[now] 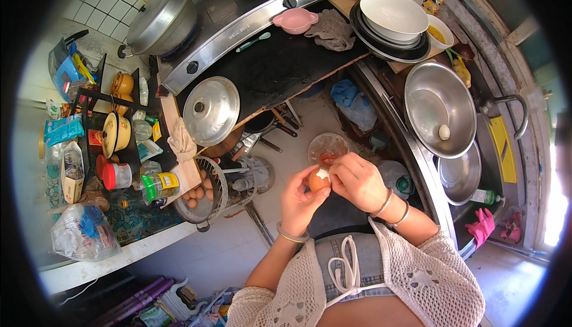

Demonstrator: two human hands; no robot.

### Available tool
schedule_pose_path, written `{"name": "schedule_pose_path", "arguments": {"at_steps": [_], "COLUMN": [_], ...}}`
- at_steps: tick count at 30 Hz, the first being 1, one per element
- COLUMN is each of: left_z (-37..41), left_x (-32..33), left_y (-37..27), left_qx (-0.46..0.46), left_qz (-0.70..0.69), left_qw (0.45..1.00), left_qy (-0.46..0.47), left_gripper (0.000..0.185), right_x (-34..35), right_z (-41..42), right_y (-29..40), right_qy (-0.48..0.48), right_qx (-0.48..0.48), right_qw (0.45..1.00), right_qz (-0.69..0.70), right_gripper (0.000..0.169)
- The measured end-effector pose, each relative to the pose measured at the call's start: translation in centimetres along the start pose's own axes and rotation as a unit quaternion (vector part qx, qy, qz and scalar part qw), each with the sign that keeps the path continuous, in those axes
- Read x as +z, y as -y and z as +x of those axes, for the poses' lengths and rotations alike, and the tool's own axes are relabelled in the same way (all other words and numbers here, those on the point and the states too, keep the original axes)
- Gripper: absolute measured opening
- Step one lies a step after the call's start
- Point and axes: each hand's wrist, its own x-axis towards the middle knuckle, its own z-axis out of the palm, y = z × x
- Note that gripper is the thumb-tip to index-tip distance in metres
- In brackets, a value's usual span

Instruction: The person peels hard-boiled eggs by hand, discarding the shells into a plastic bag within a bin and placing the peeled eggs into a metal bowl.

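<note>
My left hand [298, 199] holds a brown egg [318, 181] between thumb and fingers, in front of my waist. Part of the shell is off at the top, and white shows there. Against the egg's right side are the bent fingers of my right hand [357, 178]; whether they pinch a bit of shell is hidden. Below the hands, on the floor, stands a round container [318, 146] with something red in it. To the right, one peeled egg [443, 132] lies in a large stainless steel basin [435, 99].
Several brown eggs [201, 192] sit in a round rack at left. A metal lid [211, 111], a pink bowl [296, 20] and a grey cloth [330, 30] lie on the black counter before the gas stove [254, 25]. Stacked bowls [393, 16] stand back right, above the faucet [514, 103].
</note>
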Motion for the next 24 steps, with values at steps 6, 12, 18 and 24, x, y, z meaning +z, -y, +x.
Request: {"name": "schedule_pose_path", "arguments": {"at_steps": [6,12,18,24], "left_z": [0.0,-0.1,-0.1,-0.2], "left_x": [-0.1,-0.7,-2.1,-2.4], "left_y": [-0.6,-0.7,-0.4,-0.6], "left_qx": [-0.032,-0.047,-0.046,-0.041], "left_qz": [-0.055,-0.101,-0.08,-0.086], "left_qw": [0.997,0.993,0.995,0.995], "left_qy": [0.032,0.028,-0.022,-0.029], "left_gripper": [0.051,0.051,0.051,0.052], "right_x": [0.2,1.7,5.3,7.5], "right_z": [0.0,-1.3,-3.6,-4.6], "right_y": [-0.6,-3.0,-6.3,-8.5], "right_qy": [-0.038,0.032,0.098,0.141], "right_qx": [0.076,0.145,0.07,0.079], "right_qw": [0.995,0.987,0.992,0.983], "right_qz": [0.046,0.059,-0.026,-0.088], "right_gripper": [0.016,0.012,0.017,0.016]}}
